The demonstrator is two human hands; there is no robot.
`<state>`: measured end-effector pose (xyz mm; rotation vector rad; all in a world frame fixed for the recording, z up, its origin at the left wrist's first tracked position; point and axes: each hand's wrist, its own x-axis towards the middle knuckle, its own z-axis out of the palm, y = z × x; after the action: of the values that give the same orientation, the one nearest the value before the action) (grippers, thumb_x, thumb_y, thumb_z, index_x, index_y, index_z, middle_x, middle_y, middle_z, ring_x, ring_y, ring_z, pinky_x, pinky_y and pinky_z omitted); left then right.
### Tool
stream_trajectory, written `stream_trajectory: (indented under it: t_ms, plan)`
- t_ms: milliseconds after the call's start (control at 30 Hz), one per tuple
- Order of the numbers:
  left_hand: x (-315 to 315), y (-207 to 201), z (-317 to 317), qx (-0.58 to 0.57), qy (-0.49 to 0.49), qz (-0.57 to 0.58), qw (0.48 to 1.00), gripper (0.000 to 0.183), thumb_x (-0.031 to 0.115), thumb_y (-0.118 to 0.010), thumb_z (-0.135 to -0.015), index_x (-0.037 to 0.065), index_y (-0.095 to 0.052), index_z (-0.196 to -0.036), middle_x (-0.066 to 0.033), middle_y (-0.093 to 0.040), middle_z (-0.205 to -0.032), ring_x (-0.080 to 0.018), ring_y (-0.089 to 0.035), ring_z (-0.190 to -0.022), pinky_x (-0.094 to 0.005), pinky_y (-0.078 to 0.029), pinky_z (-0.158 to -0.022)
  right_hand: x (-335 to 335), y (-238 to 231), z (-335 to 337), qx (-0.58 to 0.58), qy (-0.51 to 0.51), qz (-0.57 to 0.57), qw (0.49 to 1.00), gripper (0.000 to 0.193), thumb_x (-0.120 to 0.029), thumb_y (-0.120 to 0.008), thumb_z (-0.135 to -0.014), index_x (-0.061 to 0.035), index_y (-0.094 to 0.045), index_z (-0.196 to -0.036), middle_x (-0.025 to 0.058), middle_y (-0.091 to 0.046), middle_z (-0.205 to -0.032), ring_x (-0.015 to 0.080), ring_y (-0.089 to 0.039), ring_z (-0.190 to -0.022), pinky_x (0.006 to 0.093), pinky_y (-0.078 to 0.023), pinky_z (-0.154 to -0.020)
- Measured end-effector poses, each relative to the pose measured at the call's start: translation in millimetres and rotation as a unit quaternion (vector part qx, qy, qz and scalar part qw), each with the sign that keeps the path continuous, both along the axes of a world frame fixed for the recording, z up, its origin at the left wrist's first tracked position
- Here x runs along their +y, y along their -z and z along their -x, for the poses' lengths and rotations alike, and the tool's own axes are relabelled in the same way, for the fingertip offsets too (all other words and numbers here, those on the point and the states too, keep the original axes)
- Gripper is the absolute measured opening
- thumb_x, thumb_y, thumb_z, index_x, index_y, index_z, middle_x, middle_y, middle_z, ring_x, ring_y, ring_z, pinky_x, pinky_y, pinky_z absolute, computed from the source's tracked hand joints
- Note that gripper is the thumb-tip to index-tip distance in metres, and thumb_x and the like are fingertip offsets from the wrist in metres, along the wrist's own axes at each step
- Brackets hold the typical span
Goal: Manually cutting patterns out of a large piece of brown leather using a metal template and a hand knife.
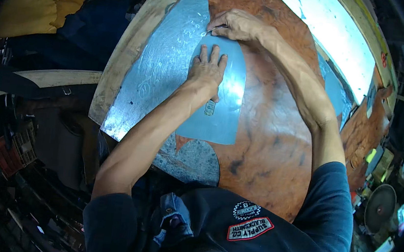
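Note:
My left hand [206,73] lies flat with fingers spread, pressing on a bluish-grey plastic template [211,127] with a rounded far end. The template rests on a large brown marbled leather hide [274,138]. At the template's far edge, my right hand [241,26] is closed in a pinch around a small thin dark tool [210,30]. The tip is near the template's edge; its exact kind is too small to tell. Part of the template lies under my left hand.
Beneath the leather is a scuffed grey-blue work surface [157,57] with a wooden border [118,75]. A bright white panel [332,34] lies at the far right, beside more brown leather [366,136]. Yellow leather [37,5] hangs at far left; a red crate [9,155] stands lower left.

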<state>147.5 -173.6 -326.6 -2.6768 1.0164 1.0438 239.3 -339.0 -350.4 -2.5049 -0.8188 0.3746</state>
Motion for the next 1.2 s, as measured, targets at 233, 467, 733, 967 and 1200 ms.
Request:
stream_trajectory:
  t_ms: [233, 467, 733, 967, 1200]
  plan:
    - [-3.8, -1.7, -0.9, 0.013, -0.011, 0.006, 1.0, 0.12, 0.032, -0.09, -0.057, 0.005, -0.019, -0.15, -0.0242, -0.01, -0.156, -0.0481, -0.011, -0.142, -0.0482, -0.026, -0.115, -6.2, -0.2, -15.9, 0.07, -0.039, 0.014, 0.997, 0.026, -0.025, -0.06, -0.092, -0.0085, -0.069, -0.11, 0.0086, -0.068, -0.112, 0.0258, -0.063, -0.105, 0.0369, -0.049, -0.093]
    - [-3.1, -2.1, -3.4, 0.012, -0.017, 0.009, 1.0, 0.119, 0.031, -0.089, -0.058, 0.006, -0.019, -0.15, -0.023, -0.009, -0.156, -0.0459, -0.011, -0.143, -0.047, -0.023, -0.117, -10.3, 1.3, -25.7, 0.046, -0.097, 0.006, 0.994, 0.026, -0.022, -0.059, -0.092, -0.0059, -0.069, -0.11, 0.0095, -0.068, -0.11, 0.0278, -0.062, -0.105, 0.038, -0.048, -0.093]
    - [-3.5, -1.1, -1.5, 0.006, -0.017, 0.012, 1.0, 0.119, 0.031, -0.09, -0.057, 0.007, -0.019, -0.15, -0.0225, -0.01, -0.156, -0.0449, -0.012, -0.143, -0.0453, -0.023, -0.117, -20.0, 10.5, -16.5, -0.007, -0.079, 0.02, 0.997, 0.026, -0.023, -0.059, -0.091, -0.0115, -0.068, -0.113, 0.0067, -0.067, -0.112, 0.0263, -0.061, -0.108, 0.0399, -0.047, -0.094]
    - [2.4, 0.8, 0.0, -0.003, -0.021, 0.021, 1.0, 0.119, 0.03, -0.09, -0.056, 0.008, -0.021, -0.15, -0.0216, -0.011, -0.156, -0.0451, -0.013, -0.143, -0.0457, -0.025, -0.116, -18.8, 1.1, -4.6, -0.03, -0.046, 0.034, 0.998, 0.025, -0.023, -0.056, -0.092, -0.0111, -0.069, -0.11, 0.0062, -0.068, -0.11, 0.0266, -0.062, -0.106, 0.0387, -0.048, -0.091]
    - [-1.1, -1.3, -1.2, 0.001, -0.017, 0.018, 1.0, 0.118, 0.029, -0.09, -0.057, 0.006, -0.021, -0.149, -0.0232, -0.01, -0.156, -0.0451, -0.013, -0.143, -0.0471, -0.025, -0.116, -25.1, 3.3, -1.0, -0.023, -0.018, -0.002, 1.0, 0.023, -0.019, -0.056, -0.092, -0.0023, -0.067, -0.102, 0.0071, -0.064, -0.107, 0.0281, -0.061, -0.1, 0.0392, -0.048, -0.087]
